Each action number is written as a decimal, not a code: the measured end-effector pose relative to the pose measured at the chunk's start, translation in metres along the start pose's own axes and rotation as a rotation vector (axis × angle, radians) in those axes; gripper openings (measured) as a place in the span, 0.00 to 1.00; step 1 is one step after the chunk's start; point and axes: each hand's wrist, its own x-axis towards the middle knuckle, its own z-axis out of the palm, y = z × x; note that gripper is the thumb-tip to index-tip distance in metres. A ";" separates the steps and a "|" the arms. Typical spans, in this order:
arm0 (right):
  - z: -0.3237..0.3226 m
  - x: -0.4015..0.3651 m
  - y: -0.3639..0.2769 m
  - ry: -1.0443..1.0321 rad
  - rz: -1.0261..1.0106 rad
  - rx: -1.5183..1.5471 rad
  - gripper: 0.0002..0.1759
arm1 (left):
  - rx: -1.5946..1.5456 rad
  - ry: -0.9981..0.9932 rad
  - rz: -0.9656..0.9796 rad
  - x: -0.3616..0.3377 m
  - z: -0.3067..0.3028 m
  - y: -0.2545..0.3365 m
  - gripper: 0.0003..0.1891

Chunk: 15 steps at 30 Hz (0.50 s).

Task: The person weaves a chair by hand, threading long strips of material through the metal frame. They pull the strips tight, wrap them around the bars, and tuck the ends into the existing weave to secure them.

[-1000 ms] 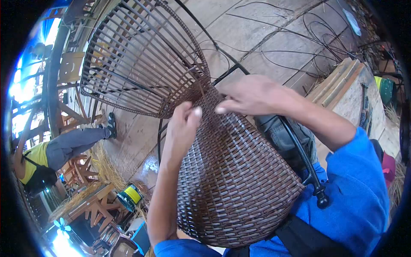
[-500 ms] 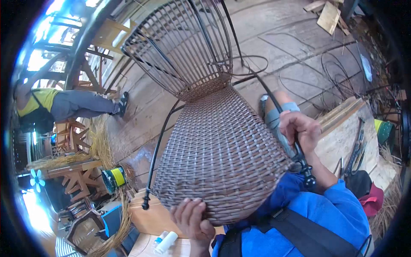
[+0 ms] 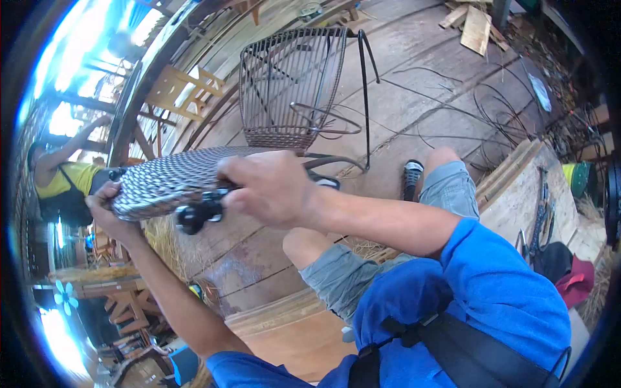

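Note:
A brown wicker chair is tipped up in front of me, its woven panel seen nearly edge-on. The open-ribbed part, with bare upright rods, points away over the floor. My left hand grips the panel's left corner, fingers curled over the edge. My right hand is closed round the near corner of the frame, beside a black ball-shaped end. A loose weaving strand sticks out in a loop from where panel and ribs meet.
Long loose strands lie coiled on the plank floor. Boards are piled at the back. Pliers-like tools rest on a wooden board at my right. Another person stands at the left, near wooden furniture.
The chair has swung up and left, from its panel facing me to nearly edge-on. Both hands moved left and up with it; my left hand now holds the far corner.

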 end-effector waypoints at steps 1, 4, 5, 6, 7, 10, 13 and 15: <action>0.007 0.005 0.002 0.013 0.016 -0.034 0.21 | -0.046 0.010 -0.071 0.024 0.002 -0.007 0.28; 0.014 0.022 0.005 0.104 0.045 0.049 0.20 | -0.215 -0.151 -0.228 0.091 -0.007 -0.042 0.27; 0.016 0.026 0.007 0.092 0.062 0.077 0.20 | -0.193 -0.110 -0.247 0.098 0.011 -0.035 0.27; 0.018 0.030 0.010 0.079 0.078 0.109 0.20 | -0.302 -0.115 -0.215 0.098 0.037 -0.026 0.23; 0.018 0.033 0.013 0.065 0.095 0.144 0.21 | -0.205 -0.019 -0.155 0.081 0.078 -0.002 0.14; 0.021 0.027 0.022 0.048 0.066 0.206 0.22 | -0.210 -0.251 -0.343 0.103 0.078 -0.011 0.16; 0.007 0.009 0.032 -0.017 0.016 0.154 0.21 | -0.062 -0.214 -0.419 0.108 0.074 -0.011 0.25; -0.002 -0.027 0.058 0.078 0.014 0.108 0.21 | 0.029 -0.206 -0.545 0.101 0.084 -0.002 0.29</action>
